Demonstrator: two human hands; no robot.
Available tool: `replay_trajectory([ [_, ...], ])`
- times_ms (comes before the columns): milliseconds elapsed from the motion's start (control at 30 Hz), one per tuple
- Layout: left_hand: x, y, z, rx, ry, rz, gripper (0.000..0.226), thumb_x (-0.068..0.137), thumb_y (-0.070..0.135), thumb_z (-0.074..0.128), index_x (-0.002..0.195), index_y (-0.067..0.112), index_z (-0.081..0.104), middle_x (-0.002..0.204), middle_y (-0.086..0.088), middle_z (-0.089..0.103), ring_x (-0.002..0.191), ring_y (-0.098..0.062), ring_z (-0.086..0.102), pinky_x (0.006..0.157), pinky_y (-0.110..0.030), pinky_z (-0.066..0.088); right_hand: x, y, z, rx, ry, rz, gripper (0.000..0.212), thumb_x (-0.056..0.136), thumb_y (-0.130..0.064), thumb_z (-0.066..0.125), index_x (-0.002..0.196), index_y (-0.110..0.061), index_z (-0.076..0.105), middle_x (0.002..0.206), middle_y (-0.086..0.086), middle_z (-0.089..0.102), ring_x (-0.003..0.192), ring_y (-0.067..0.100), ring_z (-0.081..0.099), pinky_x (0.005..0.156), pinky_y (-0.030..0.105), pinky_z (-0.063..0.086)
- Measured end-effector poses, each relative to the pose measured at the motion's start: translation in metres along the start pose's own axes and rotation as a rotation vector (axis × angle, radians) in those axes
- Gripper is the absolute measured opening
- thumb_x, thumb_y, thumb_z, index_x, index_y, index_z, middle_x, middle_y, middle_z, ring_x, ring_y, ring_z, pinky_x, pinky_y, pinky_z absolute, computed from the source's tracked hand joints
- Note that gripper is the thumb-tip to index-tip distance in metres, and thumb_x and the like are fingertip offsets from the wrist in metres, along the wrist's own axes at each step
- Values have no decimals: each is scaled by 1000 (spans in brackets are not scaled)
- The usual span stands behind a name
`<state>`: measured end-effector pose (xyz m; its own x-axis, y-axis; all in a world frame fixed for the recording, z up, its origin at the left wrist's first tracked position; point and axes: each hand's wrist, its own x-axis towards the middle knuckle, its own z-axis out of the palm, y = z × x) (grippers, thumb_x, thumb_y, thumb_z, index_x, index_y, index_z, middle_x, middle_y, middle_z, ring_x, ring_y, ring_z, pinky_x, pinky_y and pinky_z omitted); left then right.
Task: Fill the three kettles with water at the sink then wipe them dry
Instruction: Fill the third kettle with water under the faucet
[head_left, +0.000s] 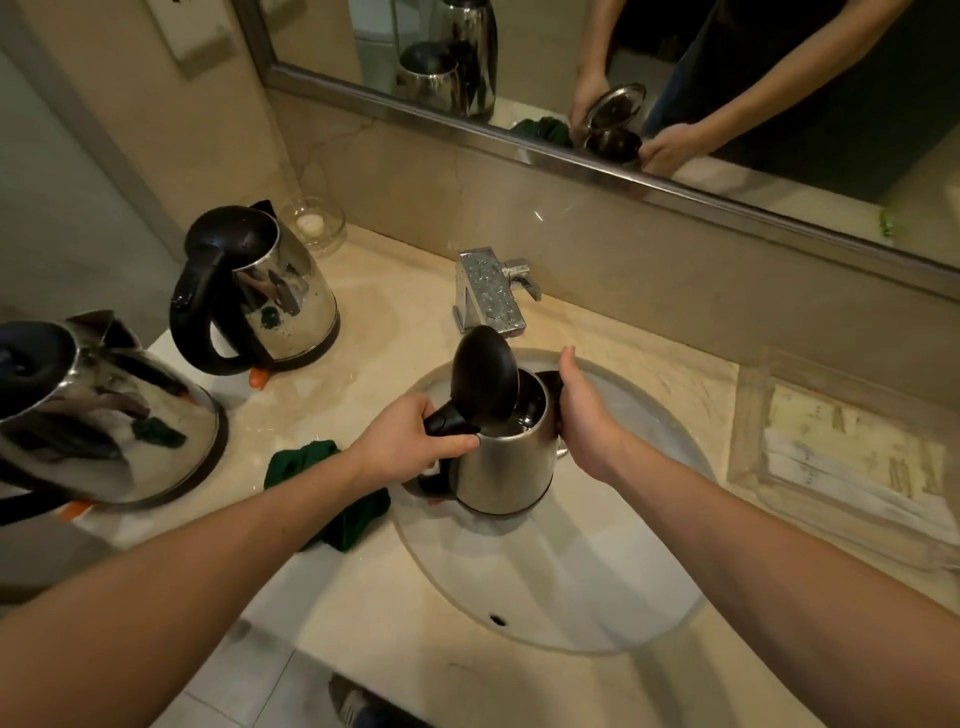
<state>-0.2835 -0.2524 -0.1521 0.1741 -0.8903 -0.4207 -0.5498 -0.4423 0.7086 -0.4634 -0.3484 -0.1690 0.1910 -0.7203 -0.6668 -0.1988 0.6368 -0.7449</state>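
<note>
Holding the kettle (504, 467) upright over the sink (571, 571) w/ lid (485, 379) flipped open, mouth just below the tap (491, 293), prob. so water drops straight in. Left grip (410, 441) is closed round the black handle, thumb on top. Right grip (582, 410) cups the steel body's far side, fingers round it, thumb up, likely steadying vs. added weight. Can't tell if water's running. 2nd kettle (270, 296) & 3rd kettle (104, 415) stand lids shut on the worktop (395, 322), left of the basin. Green cloth (332, 499) lies beside the sink, handy for wiping.
</note>
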Motion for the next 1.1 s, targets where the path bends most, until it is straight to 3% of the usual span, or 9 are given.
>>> replay_trajectory([
  [100,-22,16,-17,-18,52,10,37,76,39,77,90,12,54,76,-5,65,70,-16,64,62,-31,55,-20,-16,4,-4,-17,3,105,61,-95,32,133,-22,58,138,1,58,138,23,40,119,51,19],
  [267,-68,30,-43,-150,198,14,41,70,37,82,79,14,49,71,-7,65,67,-21,65,54,-31,50,-51,-36,18,-35,-119,-25,127,38,-103,39,134,-22,58,140,2,57,140,24,37,119,53,13],
  [367,-97,30,-59,-209,304,10,44,66,37,85,76,15,48,70,-6,64,64,-18,64,54,-29,49,-79,-50,37,-48,-176,-67,107,68,-94,33,141,-17,50,142,3,54,141,22,36,121,45,14],
  [433,-114,29,-70,-265,377,0,45,65,35,85,74,16,45,71,-5,60,68,-18,61,56,-29,46,-91,-59,51,-7,-217,-123,86,89,-77,28,143,-14,48,142,6,54,137,21,41,115,34,24],
  [567,-141,18,-90,-377,512,-2,47,62,31,87,69,17,43,69,-3,56,67,-16,57,58,-28,42,-127,-86,92,-82,-152,-285,80,92,-72,30,153,-19,31,155,4,36,144,23,30,119,43,21],
  [700,-157,5,-112,-454,592,-18,42,64,29,87,71,15,48,74,-7,63,69,-18,63,59,-27,43,-168,-113,142,-319,-43,-691,73,96,-61,35,155,-20,19,161,1,21,147,20,20,118,40,18],
  [833,-166,-11,-133,-463,671,-23,40,63,31,87,71,16,50,71,-7,64,67,-20,63,59,-30,45,-179,-122,194,-754,55,-991,82,94,-63,38,155,-12,16,162,7,17,149,21,13,121,43,14],
  [933,-174,-25,-149,-456,702,-30,40,62,30,87,69,16,50,68,-6,64,66,-20,64,58,-31,46,-173,-123,225,-978,166,-1005,88,91,-72,33,155,-14,16,162,7,18,149,25,14,119,48,17],
  [1100,-183,-49,-164,-462,718,-29,45,57,35,88,68,16,49,67,-8,64,66,-24,64,64,-40,55,-162,-114,244,-1044,217,-853,84,93,-70,30,155,-15,16,161,8,19,149,26,16,119,50,16],
])
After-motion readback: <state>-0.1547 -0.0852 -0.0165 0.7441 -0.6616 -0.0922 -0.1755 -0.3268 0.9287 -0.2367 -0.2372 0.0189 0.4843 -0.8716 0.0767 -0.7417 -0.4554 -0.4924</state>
